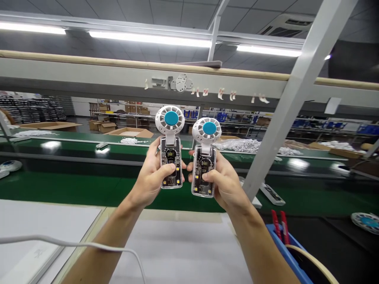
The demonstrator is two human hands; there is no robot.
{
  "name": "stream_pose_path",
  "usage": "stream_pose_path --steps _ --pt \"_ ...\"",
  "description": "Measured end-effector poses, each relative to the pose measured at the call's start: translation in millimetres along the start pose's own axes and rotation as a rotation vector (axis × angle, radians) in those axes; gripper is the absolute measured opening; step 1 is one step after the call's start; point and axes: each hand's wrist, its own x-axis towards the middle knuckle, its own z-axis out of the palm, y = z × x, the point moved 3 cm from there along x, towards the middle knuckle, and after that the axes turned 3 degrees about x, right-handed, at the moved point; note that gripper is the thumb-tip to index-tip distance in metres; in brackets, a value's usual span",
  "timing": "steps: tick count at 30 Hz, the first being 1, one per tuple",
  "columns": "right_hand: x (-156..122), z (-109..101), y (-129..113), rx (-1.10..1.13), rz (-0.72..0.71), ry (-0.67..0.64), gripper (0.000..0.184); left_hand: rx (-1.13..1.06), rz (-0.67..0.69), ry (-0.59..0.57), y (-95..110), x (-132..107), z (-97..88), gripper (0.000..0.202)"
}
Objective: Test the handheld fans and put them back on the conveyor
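Note:
My left hand (152, 175) is wrapped round a small handheld fan (171, 148) with a clear body, white round head and blue centre, thumb pressed on its front. Beside it, my right hand (226, 183) grips a second, matching handheld fan (205, 157), thumb across its lower front. Both fans are held upright, side by side, at chest height above the green conveyor belt (74, 187). Lit displays show on both clear bodies.
A white bench surface (183, 252) lies below my arms, with a white cable (89, 245) at the left. A blue bin (291, 252) with red-handled tools stands at the lower right. A slanted grey frame post (284, 114) rises at the right. Fan parts and cartons lie beyond the belt.

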Motion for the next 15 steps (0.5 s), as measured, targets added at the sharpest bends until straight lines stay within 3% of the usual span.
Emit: stream_pose_path --steps 9,15 --pt "-1.2 -2.0 0.2 0.056 0.006 -0.021 0.05 -0.02 -0.005 0.062 0.7 0.6 0.9 0.079" --pt "-1.7 -5.3 -0.7 0.043 0.02 0.014 0.056 -0.104 -0.051 0.041 1.4 -0.5 -0.4 0.07"
